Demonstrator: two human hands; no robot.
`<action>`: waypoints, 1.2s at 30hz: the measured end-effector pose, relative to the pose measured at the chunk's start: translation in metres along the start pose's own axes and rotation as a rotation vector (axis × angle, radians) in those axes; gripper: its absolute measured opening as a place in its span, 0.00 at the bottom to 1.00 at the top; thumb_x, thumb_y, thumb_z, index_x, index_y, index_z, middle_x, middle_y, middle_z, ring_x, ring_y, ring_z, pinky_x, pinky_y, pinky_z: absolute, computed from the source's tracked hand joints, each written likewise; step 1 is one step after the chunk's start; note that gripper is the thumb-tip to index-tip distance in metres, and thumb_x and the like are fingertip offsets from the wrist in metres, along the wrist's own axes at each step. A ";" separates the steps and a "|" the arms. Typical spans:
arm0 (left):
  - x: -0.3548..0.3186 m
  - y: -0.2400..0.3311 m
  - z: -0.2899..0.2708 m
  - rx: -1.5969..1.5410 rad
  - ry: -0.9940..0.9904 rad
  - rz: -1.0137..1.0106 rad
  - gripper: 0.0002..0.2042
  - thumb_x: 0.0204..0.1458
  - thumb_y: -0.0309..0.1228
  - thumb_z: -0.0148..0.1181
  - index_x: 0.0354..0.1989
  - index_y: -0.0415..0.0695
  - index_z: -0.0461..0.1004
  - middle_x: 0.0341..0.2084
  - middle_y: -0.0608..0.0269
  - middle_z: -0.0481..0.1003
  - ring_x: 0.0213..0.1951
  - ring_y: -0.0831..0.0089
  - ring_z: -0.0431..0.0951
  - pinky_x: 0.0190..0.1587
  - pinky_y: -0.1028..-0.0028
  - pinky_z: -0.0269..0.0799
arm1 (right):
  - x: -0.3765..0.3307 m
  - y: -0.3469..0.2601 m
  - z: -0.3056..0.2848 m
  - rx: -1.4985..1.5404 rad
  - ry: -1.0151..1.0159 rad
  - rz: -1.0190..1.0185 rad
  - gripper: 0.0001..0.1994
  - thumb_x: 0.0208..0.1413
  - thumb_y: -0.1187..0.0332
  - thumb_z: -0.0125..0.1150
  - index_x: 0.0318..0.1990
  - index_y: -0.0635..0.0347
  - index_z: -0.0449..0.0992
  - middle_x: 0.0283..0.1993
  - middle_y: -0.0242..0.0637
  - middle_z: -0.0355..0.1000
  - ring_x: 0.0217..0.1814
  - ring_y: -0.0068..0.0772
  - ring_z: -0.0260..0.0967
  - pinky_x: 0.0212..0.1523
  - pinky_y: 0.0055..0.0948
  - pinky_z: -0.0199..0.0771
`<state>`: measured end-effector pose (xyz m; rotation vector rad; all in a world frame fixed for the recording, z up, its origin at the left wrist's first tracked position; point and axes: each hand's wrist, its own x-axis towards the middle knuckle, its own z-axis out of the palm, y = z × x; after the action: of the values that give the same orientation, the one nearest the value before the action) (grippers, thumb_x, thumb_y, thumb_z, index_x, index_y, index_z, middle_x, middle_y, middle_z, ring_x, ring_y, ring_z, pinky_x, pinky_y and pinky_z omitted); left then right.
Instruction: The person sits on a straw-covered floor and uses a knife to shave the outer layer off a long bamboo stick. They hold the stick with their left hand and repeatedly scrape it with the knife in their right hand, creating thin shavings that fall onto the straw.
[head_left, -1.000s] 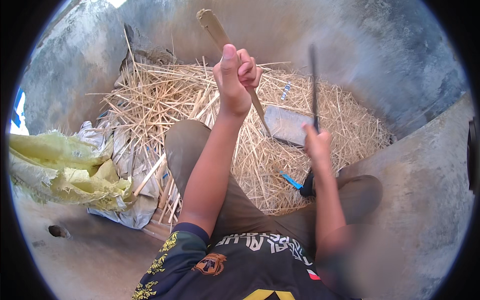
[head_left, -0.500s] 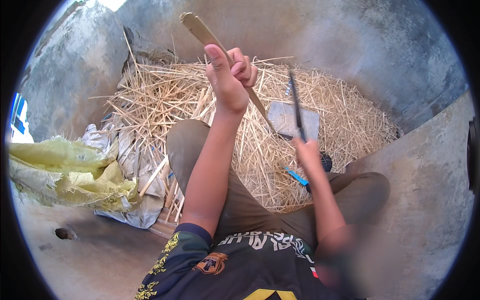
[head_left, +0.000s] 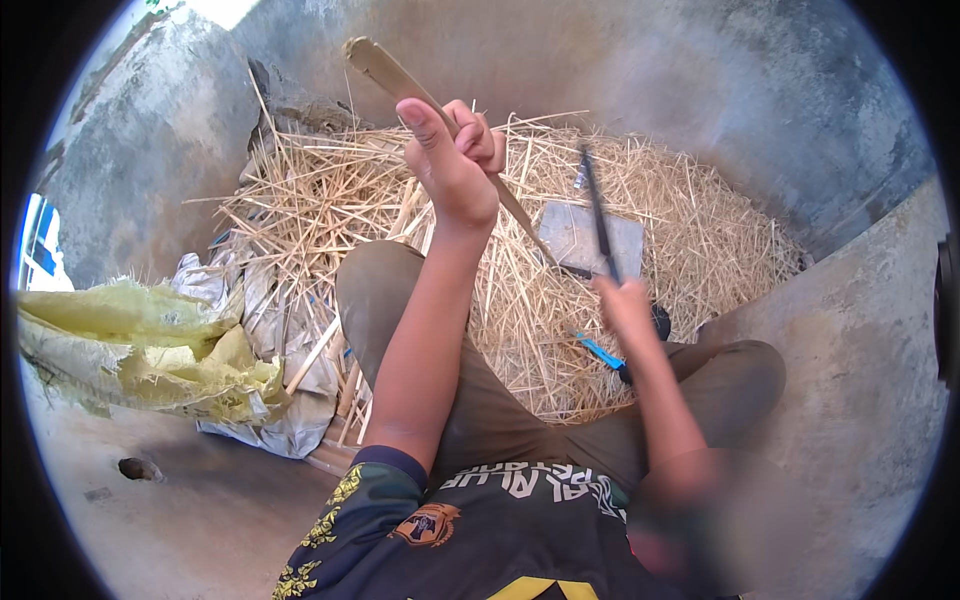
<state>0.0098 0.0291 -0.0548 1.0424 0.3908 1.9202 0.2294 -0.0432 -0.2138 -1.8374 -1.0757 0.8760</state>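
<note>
My left hand point(head_left: 455, 165) is raised over the shavings, fingers curled round a long flat bamboo strip point(head_left: 385, 70) and thumb stretched along it. The strip slants from upper left down to the right, its far part thinning beneath the hand. Lower on the right, my right hand point(head_left: 626, 303) is closed round the handle of a knife point(head_left: 598, 212). Its dark narrow blade points up and away, apart from the strip. Behind the blade lies a grey slab point(head_left: 625, 240) on the pile. A bright blue piece point(head_left: 600, 351) rests near my right knee.
Pale shavings and thin slivers point(head_left: 715, 225) cover the floor between my folded legs and the concrete wall point(head_left: 600, 60). A torn yellow-green sack point(head_left: 120, 310) lies at the left, beside crumpled grey sheeting point(head_left: 285, 435). A low concrete wall point(head_left: 850, 330) rises at the right.
My left hand and the upper end of the strip have shifted slightly down and left. The right hand with the knife sits a little lower and farther right. Both grips are unchanged.
</note>
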 end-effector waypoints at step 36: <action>0.005 -0.003 0.005 0.078 0.143 0.066 0.34 0.54 0.70 0.41 0.16 0.50 0.49 0.12 0.75 0.47 0.14 0.83 0.44 0.17 0.77 0.38 | -0.017 -0.132 -0.051 0.463 -0.034 -0.377 0.14 0.61 0.63 0.56 0.24 0.53 0.65 0.16 0.25 0.60 0.15 0.17 0.57 0.17 0.22 0.59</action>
<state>0.0144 0.0345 -0.0514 0.9813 0.5220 2.0595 0.2210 -0.0336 -0.0718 -1.1959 -1.0853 0.8436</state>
